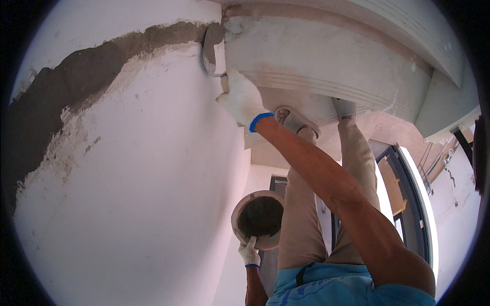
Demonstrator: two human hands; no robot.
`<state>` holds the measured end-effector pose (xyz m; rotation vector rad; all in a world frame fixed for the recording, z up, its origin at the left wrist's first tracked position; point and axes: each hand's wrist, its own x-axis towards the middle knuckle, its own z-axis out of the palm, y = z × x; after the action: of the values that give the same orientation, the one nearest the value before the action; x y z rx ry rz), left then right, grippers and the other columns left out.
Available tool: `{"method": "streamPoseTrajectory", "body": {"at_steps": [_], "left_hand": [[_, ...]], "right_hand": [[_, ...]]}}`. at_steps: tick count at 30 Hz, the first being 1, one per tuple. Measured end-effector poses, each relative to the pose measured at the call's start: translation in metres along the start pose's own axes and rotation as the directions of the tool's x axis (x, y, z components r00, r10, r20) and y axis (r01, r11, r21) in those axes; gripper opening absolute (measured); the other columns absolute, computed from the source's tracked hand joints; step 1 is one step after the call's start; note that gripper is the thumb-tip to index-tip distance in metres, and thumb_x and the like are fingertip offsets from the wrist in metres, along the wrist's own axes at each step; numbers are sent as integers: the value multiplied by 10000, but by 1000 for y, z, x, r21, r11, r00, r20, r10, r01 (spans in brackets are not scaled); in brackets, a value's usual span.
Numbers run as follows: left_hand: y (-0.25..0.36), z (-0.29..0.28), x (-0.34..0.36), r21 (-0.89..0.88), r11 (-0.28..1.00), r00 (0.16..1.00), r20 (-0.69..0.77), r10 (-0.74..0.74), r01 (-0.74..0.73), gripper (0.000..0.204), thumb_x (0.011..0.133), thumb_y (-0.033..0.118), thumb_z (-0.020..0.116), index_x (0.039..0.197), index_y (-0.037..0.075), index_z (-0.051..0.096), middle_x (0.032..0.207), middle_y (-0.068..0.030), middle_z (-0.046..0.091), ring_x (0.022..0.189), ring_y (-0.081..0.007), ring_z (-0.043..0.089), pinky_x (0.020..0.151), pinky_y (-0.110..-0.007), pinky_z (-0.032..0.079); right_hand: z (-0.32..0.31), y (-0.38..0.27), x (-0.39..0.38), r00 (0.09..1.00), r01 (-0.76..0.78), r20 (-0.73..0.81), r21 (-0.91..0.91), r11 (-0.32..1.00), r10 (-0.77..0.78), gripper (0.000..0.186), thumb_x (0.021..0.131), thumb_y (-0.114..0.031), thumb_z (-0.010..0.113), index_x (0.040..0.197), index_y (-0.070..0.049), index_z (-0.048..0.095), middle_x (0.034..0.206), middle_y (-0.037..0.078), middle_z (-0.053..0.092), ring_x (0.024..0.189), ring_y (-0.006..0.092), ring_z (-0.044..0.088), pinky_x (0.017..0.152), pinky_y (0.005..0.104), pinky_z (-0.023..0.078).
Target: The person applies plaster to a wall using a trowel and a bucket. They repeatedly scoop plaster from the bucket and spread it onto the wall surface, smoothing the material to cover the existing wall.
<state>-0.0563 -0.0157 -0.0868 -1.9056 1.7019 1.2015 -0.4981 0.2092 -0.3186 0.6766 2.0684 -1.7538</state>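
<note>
Trowel (213, 51) blade lies flat against the grey mortar band (102, 61), at the corner where white wall (143, 194) meets moulding (326, 76), with bare wall below. Right hand (241, 99), gloved, arm outstretched, grips its handle. Left hand (249, 253), low, clasps the mortar bowl's (260, 217) rim.

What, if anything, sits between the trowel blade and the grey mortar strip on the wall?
Nothing visible. The right hand holds the trowel with its blade already against the end of the mortar strip, by the ledge.
</note>
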Motion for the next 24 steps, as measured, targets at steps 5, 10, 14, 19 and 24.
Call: {"method": "streamPoseTrajectory", "body": {"at_steps": [5,10,14,19,24], "left_hand": [[-2,-1,-1,-7,1000,1000,5,-8,8,505,881,-3,778,1361,-70,638,1274,-143,707,1113,-267,692,993,-402,561],[-4,-8,2,40,999,1000,5,-4,3,496,880,1,778,1353,-71,644,1269,-140,708,1112,-269,691,998,-400,555],[-4,-9,5,66,997,999,-8,-31,32,488,885,5,777,1350,-70,644,1264,-137,710,1104,-265,695,963,-399,574],[3,6,-3,36,999,999,-25,-37,38,482,895,7,774,1350,-73,635,1258,-146,708,1096,-264,702,943,-408,594],[1,4,1,52,998,1000,-1,-22,22,478,903,12,771,1353,-72,631,1251,-151,708,1090,-273,707,953,-419,597]], "right_hand": [[7,-26,-55,993,17,114,-21,1000,-15,490,823,-151,749,1258,-37,553,1160,272,661,1068,482,653,892,551,525],[1,-9,-73,998,-42,53,70,997,38,528,822,-166,769,1290,-43,556,1143,270,678,1073,481,661,883,545,531],[4,30,-28,995,-88,47,25,996,87,485,811,-186,795,1212,-38,565,1113,255,682,1060,478,660,882,551,526],[8,51,14,1000,-9,-2,-7,1000,9,427,811,-200,801,1139,-28,589,1100,254,678,1044,474,660,875,554,522],[15,55,35,999,16,-31,-38,999,-17,421,820,-203,780,1148,-22,588,1105,260,677,1068,474,662,903,546,524]]}}
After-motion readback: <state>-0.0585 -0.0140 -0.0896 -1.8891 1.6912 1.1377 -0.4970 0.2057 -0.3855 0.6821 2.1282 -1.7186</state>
